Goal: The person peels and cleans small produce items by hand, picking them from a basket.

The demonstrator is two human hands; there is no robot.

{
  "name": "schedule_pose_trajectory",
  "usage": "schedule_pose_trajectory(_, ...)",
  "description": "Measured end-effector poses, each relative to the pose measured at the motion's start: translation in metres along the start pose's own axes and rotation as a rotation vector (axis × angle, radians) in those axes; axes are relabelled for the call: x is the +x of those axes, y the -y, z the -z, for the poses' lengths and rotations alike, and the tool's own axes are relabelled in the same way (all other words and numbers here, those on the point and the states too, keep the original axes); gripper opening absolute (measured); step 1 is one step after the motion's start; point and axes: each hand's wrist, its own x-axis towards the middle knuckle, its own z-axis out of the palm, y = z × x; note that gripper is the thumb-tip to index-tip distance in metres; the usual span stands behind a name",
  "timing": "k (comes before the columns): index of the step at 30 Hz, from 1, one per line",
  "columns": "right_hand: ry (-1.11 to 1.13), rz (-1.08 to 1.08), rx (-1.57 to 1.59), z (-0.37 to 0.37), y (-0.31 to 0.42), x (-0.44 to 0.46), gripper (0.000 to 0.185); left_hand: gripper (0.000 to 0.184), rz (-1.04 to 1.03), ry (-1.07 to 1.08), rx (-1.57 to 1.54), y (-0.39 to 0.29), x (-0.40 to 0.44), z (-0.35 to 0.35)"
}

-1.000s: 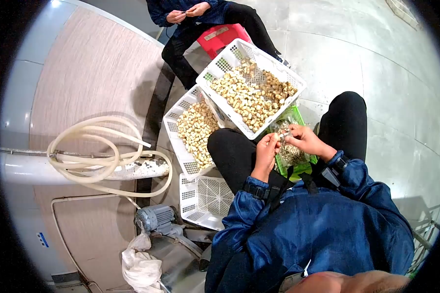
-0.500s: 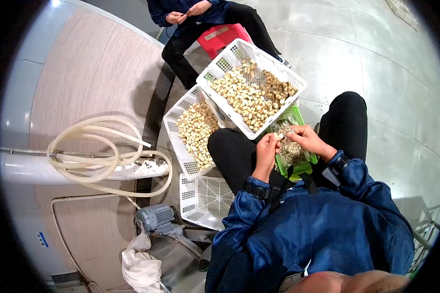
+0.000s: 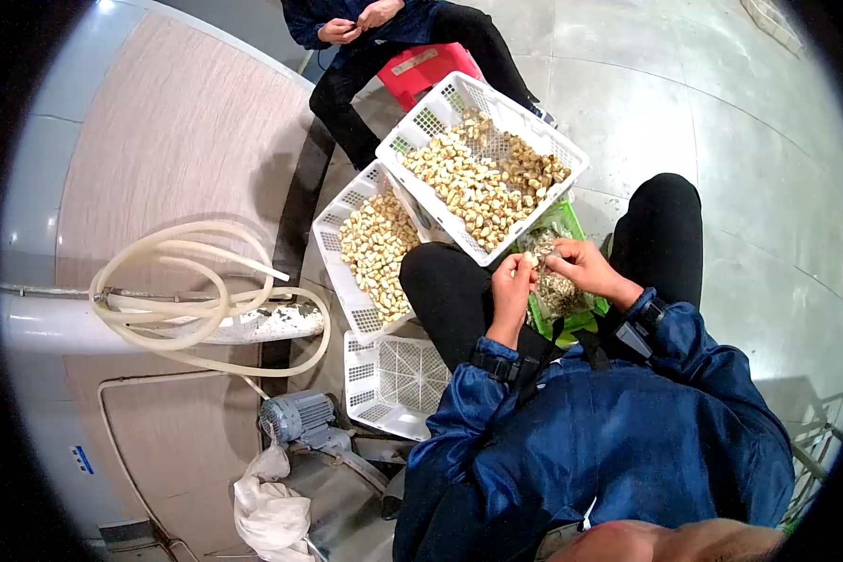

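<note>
Between thumb and fingers, my left hand (image 3: 512, 288) pinches a small pale piece (image 3: 531, 259), much like those in the crates. Close on its right, my right hand (image 3: 585, 270) is closed around something too small to make out. Both hands are above a green container (image 3: 572, 223) holding brownish scraps (image 3: 560, 294), between my knees. Just beyond them, a white crate (image 3: 571, 159) holds many pale and brown pieces (image 3: 478, 183). A second white crate (image 3: 332, 234), lower and to the left, holds more pale pieces (image 3: 377, 253).
A third white crate (image 3: 412, 373) stands left of my thigh. Coiled hose (image 3: 206, 351) hangs on a pipe at left, above a grey motor (image 3: 300, 415) and white cloth (image 3: 272, 515). Across the crates, a co-worker sits by a red stool (image 3: 421, 73), hands (image 3: 358, 22) together.
My hands stay close together over the green container, with only slight finger movements. The co-worker's hands have shifted slightly.
</note>
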Motion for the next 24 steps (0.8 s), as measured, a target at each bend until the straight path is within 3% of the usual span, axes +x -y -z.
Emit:
schedule_pose_trajectory(1, -0.015, -0.116, 0.114, -0.002, -0.001, -0.001, 0.023, 0.022, 0.016, -0.015, -0.040, -0.001, 0.000, -0.001)
schedule_pose_trajectory(5, 0.003, -0.129, 0.190, -0.001, 0.000, 0.000, 0.025, 0.024, 0.083, 0.004, -0.183, -0.004, 0.001, -0.001)
schedule_pose_trajectory(8, 0.000, 0.114, 0.004, -0.002, -0.012, 0.001, 0.026, 0.025, 0.104, -0.005, -0.168, -0.005, -0.001, -0.002)
schedule_pose_trajectory(13, 0.009, -0.107, 0.308, -0.005, -0.010, 0.000, 0.027, 0.026, 0.169, 0.032, -0.275, -0.005, -0.001, 0.000)
schedule_pose_trajectory(20, -0.038, -0.203, 0.309, -0.001, -0.008, 0.000, 0.026, 0.027, 0.125, 0.099, -0.129, -0.011, -0.003, -0.004)
schedule_pose_trajectory(24, -0.038, -0.229, 0.331, 0.000, -0.007, -0.001, 0.026, 0.028, 0.173, 0.152, -0.239, -0.007, -0.001, 0.001)
